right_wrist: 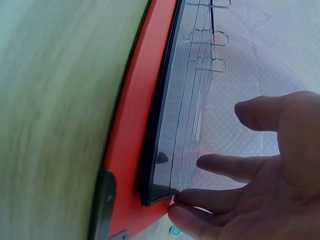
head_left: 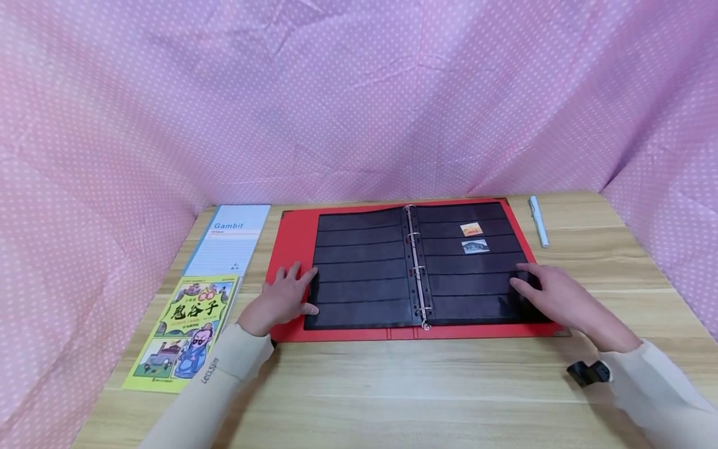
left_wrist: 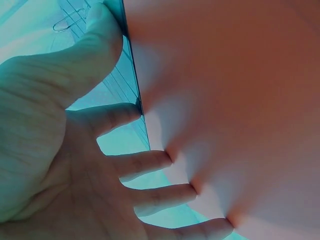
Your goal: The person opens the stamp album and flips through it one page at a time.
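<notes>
A red ring binder (head_left: 295, 240) lies open with black pocket pages (head_left: 359, 269) on both sides of its metal rings (head_left: 417, 274). Two small stamps, an orange one (head_left: 472, 229) and a grey one (head_left: 475, 247), sit in the upper strips of the right page. My left hand (head_left: 282, 298) rests spread at the left page's outer edge, its straight fingertips touching the red cover (left_wrist: 250, 100) in the left wrist view. At the right page's lower outer corner is my right hand (head_left: 552, 294), fingers loosely extended; in the right wrist view some fingertips touch the page edge.
Left of the binder lie a pale blue "Gambit" notebook (head_left: 232, 240) and a yellow comic-style book (head_left: 182, 337). A light blue pen (head_left: 538, 221) lies beyond the upper right corner. Pink dotted cloth (head_left: 359, 112) hangs behind the wooden table (head_left: 392, 393).
</notes>
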A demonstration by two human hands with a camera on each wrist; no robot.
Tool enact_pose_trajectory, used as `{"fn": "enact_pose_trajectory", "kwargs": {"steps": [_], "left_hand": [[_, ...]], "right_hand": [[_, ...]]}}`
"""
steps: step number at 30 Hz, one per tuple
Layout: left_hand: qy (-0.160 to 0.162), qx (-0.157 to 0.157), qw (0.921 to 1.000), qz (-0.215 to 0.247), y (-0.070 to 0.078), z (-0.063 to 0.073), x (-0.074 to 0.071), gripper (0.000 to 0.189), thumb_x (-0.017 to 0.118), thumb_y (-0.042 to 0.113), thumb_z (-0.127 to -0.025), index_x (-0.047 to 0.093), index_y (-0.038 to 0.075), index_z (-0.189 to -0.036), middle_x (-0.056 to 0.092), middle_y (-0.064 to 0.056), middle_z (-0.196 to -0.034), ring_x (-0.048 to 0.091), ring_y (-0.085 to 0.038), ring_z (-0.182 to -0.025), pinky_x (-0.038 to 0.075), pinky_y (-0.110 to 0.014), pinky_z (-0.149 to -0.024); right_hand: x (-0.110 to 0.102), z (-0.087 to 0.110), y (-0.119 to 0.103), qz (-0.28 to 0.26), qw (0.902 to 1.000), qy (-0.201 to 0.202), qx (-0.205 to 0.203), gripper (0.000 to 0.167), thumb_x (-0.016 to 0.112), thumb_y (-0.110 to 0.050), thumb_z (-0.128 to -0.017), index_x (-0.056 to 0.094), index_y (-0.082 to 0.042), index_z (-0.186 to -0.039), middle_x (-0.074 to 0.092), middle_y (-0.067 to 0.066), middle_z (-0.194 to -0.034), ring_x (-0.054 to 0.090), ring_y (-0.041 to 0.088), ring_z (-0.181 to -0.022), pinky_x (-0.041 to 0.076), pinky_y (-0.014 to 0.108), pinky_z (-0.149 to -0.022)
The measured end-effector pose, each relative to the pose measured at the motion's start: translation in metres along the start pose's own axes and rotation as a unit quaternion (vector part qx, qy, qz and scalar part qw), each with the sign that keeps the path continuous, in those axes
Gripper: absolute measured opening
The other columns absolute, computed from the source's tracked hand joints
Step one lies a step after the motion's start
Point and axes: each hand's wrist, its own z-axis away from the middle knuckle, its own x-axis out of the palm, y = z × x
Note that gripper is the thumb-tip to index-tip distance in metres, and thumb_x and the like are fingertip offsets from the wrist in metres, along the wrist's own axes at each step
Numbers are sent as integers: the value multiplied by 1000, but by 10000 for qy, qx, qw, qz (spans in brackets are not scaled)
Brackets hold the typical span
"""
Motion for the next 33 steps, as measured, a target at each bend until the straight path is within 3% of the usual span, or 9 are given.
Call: {"fn": "enact_pose_trajectory", "kwargs": {"steps": [5, 12, 19, 24, 31, 33], "left_hand": [[-31, -4, 10000, 6, 0, 0, 0, 93, 79, 39, -74, 31, 14, -149, 21, -25, -149, 21, -48, -131, 31, -70, -92], [-62, -46, 10000, 20, 2, 1, -1, 93, 79, 38, -74, 30, 15, -149, 20, -25, -149, 20, -49, -131, 30, -70, -93], [-73, -62, 9999, 69, 2, 1, -1, 93, 79, 38, -74, 30, 15, -149, 20, -25, -149, 20, -49, -131, 30, -70, -93], [-69, -56, 9999, 100, 1, 0, -1, 92, 79, 38, -75, 30, 14, -149, 20, -25, -149, 19, -49, -131, 30, -70, -93], [-81, -75, 9999, 64, 1, 0, 0, 93, 79, 38, -75, 29, 14, -149, 20, -25, -149, 19, -50, -131, 30, -71, -92], [-75, -46, 9999, 63, 1, 0, 0, 92, 78, 38, -75, 29, 14, -149, 20, -26, -149, 19, -50, -131, 31, -71, -92]], "right_hand": [[-1, 1, -1, -15, 9999, 113, 41, 62, 47, -43, -98, 47, 10, -131, 48, 34, -127, 48, 45, -112, 36, 62, -92], [-2, 6, -7, 15, 9998, 210, 2, 58, 50, -40, -97, 49, 8, -130, 45, 34, -130, 41, 49, -119, 32, 64, -95], [-6, 11, -16, 97, 9958, 831, -376, 43, 53, -30, -97, 57, 4, -123, 53, 30, -123, 48, 46, -112, 36, 62, -90], [-14, 18, -30, -58, 9943, 937, -504, 45, 54, -35, -96, 58, -1, -124, 48, 30, -130, 44, 47, -117, 34, 63, -91], [-20, 24, -44, -425, 9872, 1123, -1054, 40, 59, -35, -94, 59, -13, -128, 48, 9, -139, 40, 36, -128, 33, 58, -95], [-22, 23, -47, -543, 9831, 1139, -1328, 39, 59, -31, -95, 57, -16, -131, 46, 3, -142, 37, 25, -132, 32, 44, -102]]}}
